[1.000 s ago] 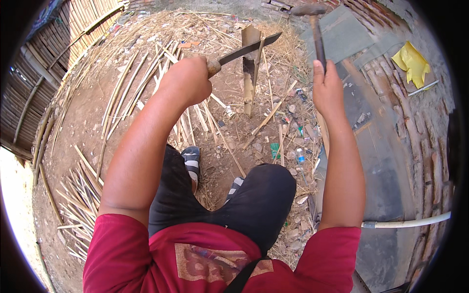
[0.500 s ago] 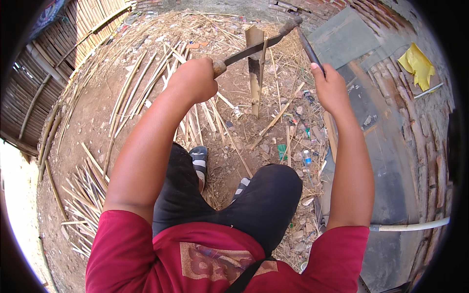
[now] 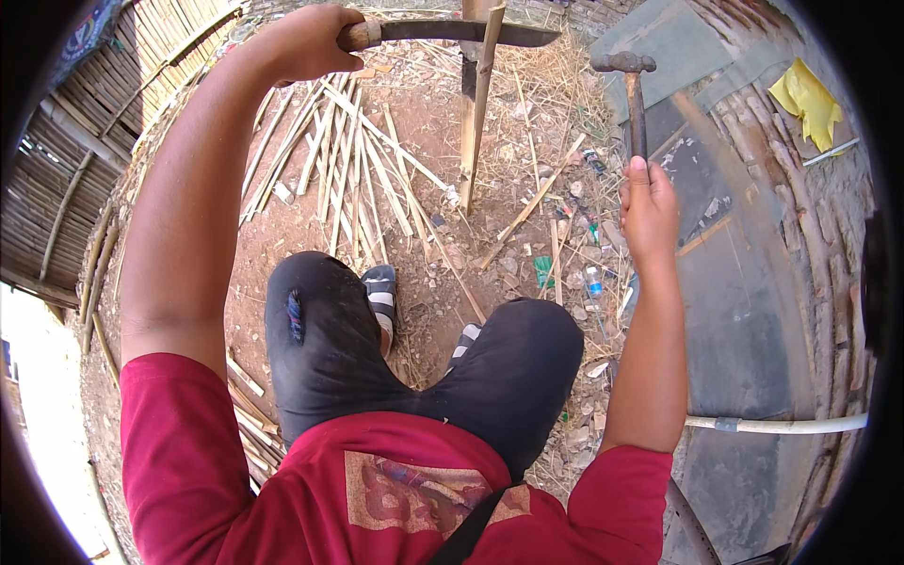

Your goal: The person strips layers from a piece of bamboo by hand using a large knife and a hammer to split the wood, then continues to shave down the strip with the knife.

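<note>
My left hand (image 3: 325, 42) is closed round the wooden handle of a machete (image 3: 424, 31), held out at the upper left. Its dark blade lies sideways across an upright split bamboo piece (image 3: 468, 141). One thin strip (image 3: 487, 85) of the bamboo stands in front of the blade, and the blade's tip sticks out past it on the right. My right hand (image 3: 648, 207) grips a hammer (image 3: 637, 113) by its dark handle, thumb along it. The hammer's head is up, to the right of the blade tip and apart from it. The bamboo's top is cut off by the picture's edge.
Bamboo strips (image 3: 348, 160) lie strewn beyond my feet, and another pile (image 3: 250, 424) is by my left side. Dark sheets (image 3: 734, 320) and stacked sticks (image 3: 819, 254) line the right, with a yellow wrapper (image 3: 805, 104). A bamboo wall (image 3: 66, 179) stands at left.
The machete has moved up and left and now lies more level. The hammer, earlier up at the blade's tip, has come down and right, away from it. The bamboo has shifted slightly left.
</note>
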